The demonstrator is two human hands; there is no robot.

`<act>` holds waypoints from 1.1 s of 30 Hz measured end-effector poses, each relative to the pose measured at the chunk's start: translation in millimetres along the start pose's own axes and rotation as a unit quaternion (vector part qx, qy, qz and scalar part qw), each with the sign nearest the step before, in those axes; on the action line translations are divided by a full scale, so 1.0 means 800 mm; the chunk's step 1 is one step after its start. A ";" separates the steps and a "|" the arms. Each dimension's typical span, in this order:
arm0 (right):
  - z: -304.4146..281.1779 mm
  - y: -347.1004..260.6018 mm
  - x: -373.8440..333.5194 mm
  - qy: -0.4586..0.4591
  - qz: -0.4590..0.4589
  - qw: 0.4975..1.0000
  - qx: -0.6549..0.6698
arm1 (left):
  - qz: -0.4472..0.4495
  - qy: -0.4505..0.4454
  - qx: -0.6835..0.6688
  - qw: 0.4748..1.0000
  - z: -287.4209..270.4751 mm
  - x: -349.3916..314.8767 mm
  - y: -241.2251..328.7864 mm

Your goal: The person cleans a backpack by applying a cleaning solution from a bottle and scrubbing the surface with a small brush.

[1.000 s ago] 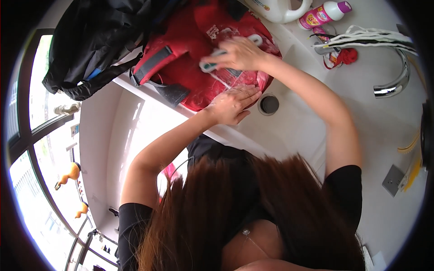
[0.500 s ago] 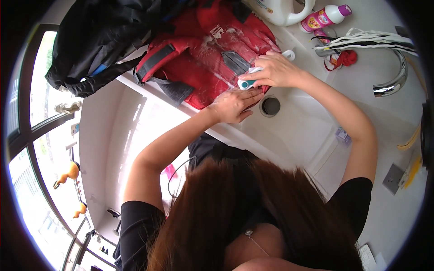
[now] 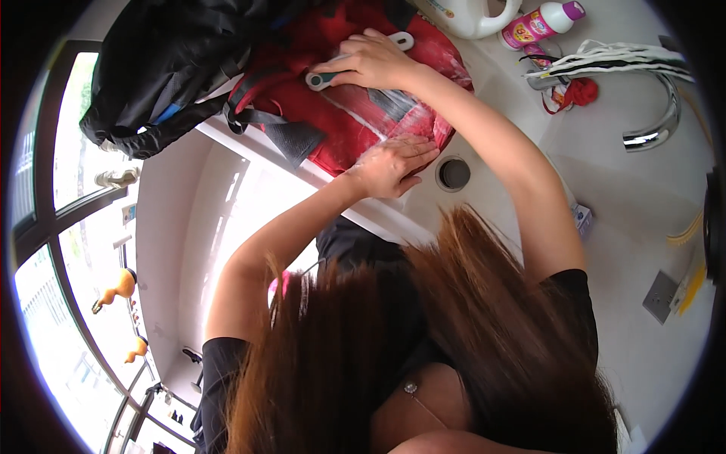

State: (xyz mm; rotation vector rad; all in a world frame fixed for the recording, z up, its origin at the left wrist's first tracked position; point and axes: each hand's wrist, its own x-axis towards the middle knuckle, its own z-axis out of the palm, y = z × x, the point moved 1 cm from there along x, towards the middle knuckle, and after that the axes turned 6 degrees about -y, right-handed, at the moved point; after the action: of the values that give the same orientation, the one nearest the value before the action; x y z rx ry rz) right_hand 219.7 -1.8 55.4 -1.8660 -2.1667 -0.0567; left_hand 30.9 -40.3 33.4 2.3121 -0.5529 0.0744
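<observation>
A wet red backpack (image 3: pixel 333 130) with streaks of white foam lies over the sink's far left side. My right hand (image 3: pixel 370 62) is closed around a white-and-green scrub brush (image 3: pixel 321 79) on the bag's upper part. Both ends of the brush stick out from my fingers; its bristles are hidden. Nearer to me, my left hand (image 3: pixel 392 163) rests flat on the foamy lower edge of the bag, fingers stretched out. It presses on the fabric and grips nothing.
The white sink (image 3: pixel 495 200) has a round drain (image 3: pixel 454 174) just right of the bag. A black bag (image 3: pixel 162 72) lies at the far left. A white jug (image 3: pixel 473 19), a pink-and-white bottle (image 3: pixel 541 26) and a chrome faucet (image 3: pixel 669 121) stand at the back right.
My right hand has slid the brush up and left across the backpack, away from the lower edge. My left hand stays in nearly the same place.
</observation>
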 end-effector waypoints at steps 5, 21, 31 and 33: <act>-0.087 0.005 -0.085 -0.153 -0.020 0.988 0.027 | -0.002 0.014 0.005 1.000 0.000 -0.005 -0.003; 0.014 0.029 -0.037 0.047 0.009 0.999 -0.010 | 0.006 -0.001 -0.010 1.000 0.006 0.002 0.000; -0.117 0.027 -0.049 -0.215 0.084 0.971 0.057 | -0.001 0.014 -0.001 1.000 0.002 -0.007 -0.004; -0.131 0.022 -0.101 -0.212 0.056 0.974 0.049 | 0.004 0.008 0.000 1.000 0.003 -0.005 -0.004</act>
State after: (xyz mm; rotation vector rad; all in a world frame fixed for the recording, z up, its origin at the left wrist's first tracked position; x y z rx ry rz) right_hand 266.6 -98.4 134.2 -2.0887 -2.2641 0.5074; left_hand 28.7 -38.3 28.8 2.3071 -0.5529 0.0969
